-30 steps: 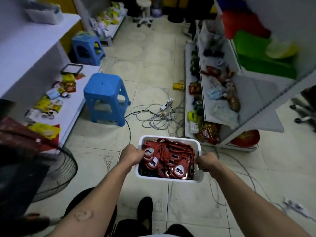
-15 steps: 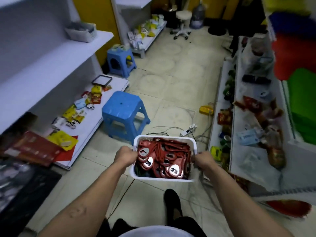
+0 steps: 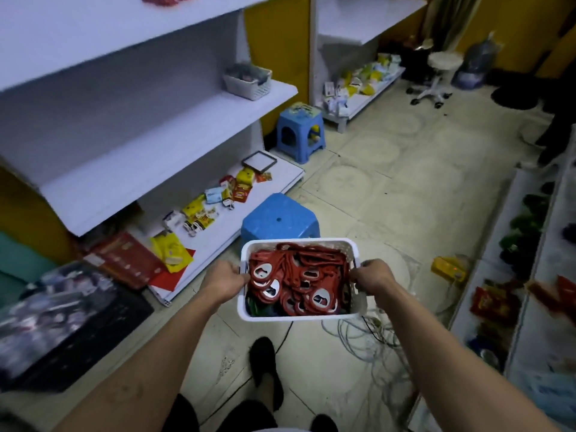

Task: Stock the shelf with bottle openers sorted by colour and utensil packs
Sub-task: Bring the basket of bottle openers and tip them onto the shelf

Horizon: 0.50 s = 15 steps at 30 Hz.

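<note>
Shop aisle, shelf (image 3: 162, 145) beyond left hand (image 3: 226, 277): left and right hand (image 3: 372, 275) each grip basket (image 3: 299, 318) rims, red openers (image 3: 299, 275) heaped between; risk: cables (image 3: 367, 344) underfoot may trip, spilling load.

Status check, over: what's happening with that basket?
Left hand, right hand grip white basket by its ends. Full of red bottle openers. Blue stool, loose cables on floor ahead.

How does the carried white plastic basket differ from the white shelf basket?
The carried white plastic basket is gripped by the left hand and right hand; the white shelf basket rests untouched. The carried one shows red bottle openers; the shelf one's contents are blurred. Both are white.
</note>
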Motion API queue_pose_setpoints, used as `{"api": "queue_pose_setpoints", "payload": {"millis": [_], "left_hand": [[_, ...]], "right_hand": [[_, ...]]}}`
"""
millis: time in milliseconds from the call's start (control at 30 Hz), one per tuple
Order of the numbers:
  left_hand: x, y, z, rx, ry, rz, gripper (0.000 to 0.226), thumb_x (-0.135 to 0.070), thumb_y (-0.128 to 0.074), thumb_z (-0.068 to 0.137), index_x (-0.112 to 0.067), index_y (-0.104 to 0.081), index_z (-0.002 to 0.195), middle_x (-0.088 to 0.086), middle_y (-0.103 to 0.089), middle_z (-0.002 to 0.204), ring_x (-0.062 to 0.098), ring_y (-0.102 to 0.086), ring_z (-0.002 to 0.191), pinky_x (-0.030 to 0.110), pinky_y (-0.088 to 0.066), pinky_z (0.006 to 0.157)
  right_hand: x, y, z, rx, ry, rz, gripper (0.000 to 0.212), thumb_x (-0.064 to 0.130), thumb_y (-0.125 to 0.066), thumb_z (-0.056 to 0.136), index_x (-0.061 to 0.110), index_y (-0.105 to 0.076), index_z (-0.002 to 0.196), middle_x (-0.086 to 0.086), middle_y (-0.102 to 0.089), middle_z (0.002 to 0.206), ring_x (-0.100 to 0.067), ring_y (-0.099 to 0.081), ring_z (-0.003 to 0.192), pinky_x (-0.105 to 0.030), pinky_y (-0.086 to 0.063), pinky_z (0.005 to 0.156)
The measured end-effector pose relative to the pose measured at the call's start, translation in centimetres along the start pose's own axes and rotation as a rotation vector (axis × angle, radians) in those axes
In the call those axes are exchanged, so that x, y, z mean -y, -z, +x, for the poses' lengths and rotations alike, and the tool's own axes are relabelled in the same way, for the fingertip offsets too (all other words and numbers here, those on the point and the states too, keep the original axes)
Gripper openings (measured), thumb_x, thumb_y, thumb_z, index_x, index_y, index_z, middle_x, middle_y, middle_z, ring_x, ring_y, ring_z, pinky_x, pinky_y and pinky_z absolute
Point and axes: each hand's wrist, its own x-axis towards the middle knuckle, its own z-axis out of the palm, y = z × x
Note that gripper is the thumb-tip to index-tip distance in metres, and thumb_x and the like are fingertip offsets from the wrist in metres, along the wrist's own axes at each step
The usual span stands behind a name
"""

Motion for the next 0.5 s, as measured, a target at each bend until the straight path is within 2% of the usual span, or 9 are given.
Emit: {"api": "queue_pose_setpoints", "payload": {"millis": [133, 233, 367, 500], "left_hand": [[0.0, 3.0, 5.7, -0.028, -0.006, 0.004, 0.043, -0.017, -0.069, 0.083, -0.016, -0.041, 0.050, 0.001, -0.043, 0.047, 0.018, -0.041, 0.048, 0.028, -0.028, 0.052], [0.2, 5.5, 10.2, -0.016, 0.000, -0.013, 0.041, -0.017, -0.069, 0.083, -0.015, -0.042, 0.052, 0.003, -0.042, 0.049, 0.019, -0.041, 0.049, 0.029, -0.028, 0.053], [-0.2, 9.1, 15.8, -0.052, 0.031, -0.038, 0.045, -0.017, -0.067, 0.086, -0.015, -0.041, 0.050, 0.003, -0.040, 0.048, 0.021, -0.041, 0.050, 0.029, -0.027, 0.053], [-1.0, 12.7, 20.4, -0.086, 0.026, 0.011, 0.045, -0.018, -0.065, 0.087, -0.014, -0.040, 0.050, 0.004, -0.040, 0.049, 0.021, -0.041, 0.049, 0.030, -0.025, 0.051]], "right_hand": [[5.5, -2.2, 3.8, 0.029, 0.033, -0.089, 0.013, 0.006, -0.061, 0.073, -0.003, -0.063, 0.064, -0.013, -0.058, 0.059, -0.025, -0.053, 0.056, -0.030, -0.042, 0.056], [9.9, -4.4, 6.3, 0.007, 0.036, -0.151, 0.015, 0.008, -0.058, 0.075, -0.001, -0.064, 0.064, -0.011, -0.059, 0.059, -0.025, -0.053, 0.055, -0.027, -0.041, 0.055], [15.7, -7.5, 9.9, 0.001, 0.063, -0.177, 0.022, 0.011, -0.058, 0.079, -0.007, -0.069, 0.072, -0.018, -0.068, 0.070, -0.029, -0.062, 0.063, -0.037, -0.053, 0.064], [20.2, -9.5, 12.6, 0.005, 0.092, -0.179, 0.025, 0.016, -0.060, 0.081, -0.006, -0.070, 0.076, -0.019, -0.071, 0.076, -0.031, -0.068, 0.070, -0.040, -0.057, 0.070]]}}
